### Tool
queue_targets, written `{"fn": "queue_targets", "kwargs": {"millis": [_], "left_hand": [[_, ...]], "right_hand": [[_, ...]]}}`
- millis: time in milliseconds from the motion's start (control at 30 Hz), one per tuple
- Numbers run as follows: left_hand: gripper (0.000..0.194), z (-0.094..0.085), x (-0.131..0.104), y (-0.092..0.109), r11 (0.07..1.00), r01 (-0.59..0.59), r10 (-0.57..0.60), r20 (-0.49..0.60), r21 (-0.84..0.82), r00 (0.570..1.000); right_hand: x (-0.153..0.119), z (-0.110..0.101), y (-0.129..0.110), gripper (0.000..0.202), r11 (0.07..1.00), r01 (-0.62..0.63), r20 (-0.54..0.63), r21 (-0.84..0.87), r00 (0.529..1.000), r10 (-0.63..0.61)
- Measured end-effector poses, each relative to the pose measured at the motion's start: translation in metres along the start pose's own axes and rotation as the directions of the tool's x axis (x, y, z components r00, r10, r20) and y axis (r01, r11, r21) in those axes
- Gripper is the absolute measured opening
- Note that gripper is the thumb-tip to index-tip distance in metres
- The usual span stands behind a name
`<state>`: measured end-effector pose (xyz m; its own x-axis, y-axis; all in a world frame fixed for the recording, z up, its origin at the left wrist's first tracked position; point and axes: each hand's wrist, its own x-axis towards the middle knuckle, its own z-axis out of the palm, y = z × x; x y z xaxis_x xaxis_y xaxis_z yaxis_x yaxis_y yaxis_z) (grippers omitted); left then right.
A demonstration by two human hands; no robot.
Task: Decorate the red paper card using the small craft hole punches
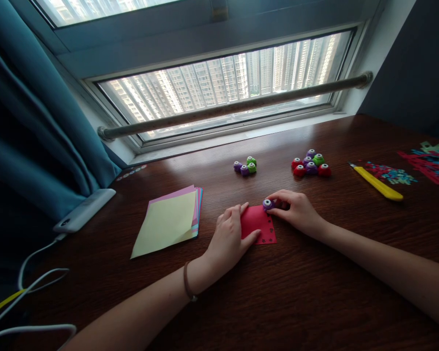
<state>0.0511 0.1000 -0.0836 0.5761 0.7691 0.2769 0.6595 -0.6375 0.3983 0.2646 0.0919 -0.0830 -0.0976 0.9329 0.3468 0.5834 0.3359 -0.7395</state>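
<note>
A sheet of red paper (251, 219) lies on the table, with small star-shaped holes along its right and lower edges. My left hand (227, 229) rests over its left side, thumb and fingers apart, pressing it flat. At the paper's upper right corner is a small purple craft punch (267, 204) with a star on its white button. My right hand (296, 209) grips this punch between thumb and fingers from the right. The punch's slot is hidden, so how far the paper sits inside cannot be seen.
Left of my hands lies a stack of coloured paper (164, 222). Beyond are two groups of craft punches (245, 169), (310, 165). A yellow utility knife (378, 184), paper bits (391, 173) and paper strips (433, 161) lie right. A white power bank (86, 209) with a cable sits left.
</note>
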Motion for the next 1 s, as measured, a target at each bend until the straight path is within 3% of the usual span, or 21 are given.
{"fn": "queue_targets", "kwargs": {"millis": [700, 1000], "left_hand": [[0.063, 0.0010, -0.0011, 0.0003, 1.000, -0.011, 0.011, 0.028, 0.019, 1.000], [0.064, 0.0005, -0.0010, 0.0024, 0.998, -0.008, 0.006, 0.035, 0.067, 0.999]], "right_hand": [[0.0027, 0.0001, 0.0023, 0.021, 0.995, -0.029, 0.069, 0.098, 0.997, 0.022], [0.0020, 0.0012, -0.0005, 0.026, 0.992, -0.098, 0.018, 0.076, 0.995, 0.097]]}}
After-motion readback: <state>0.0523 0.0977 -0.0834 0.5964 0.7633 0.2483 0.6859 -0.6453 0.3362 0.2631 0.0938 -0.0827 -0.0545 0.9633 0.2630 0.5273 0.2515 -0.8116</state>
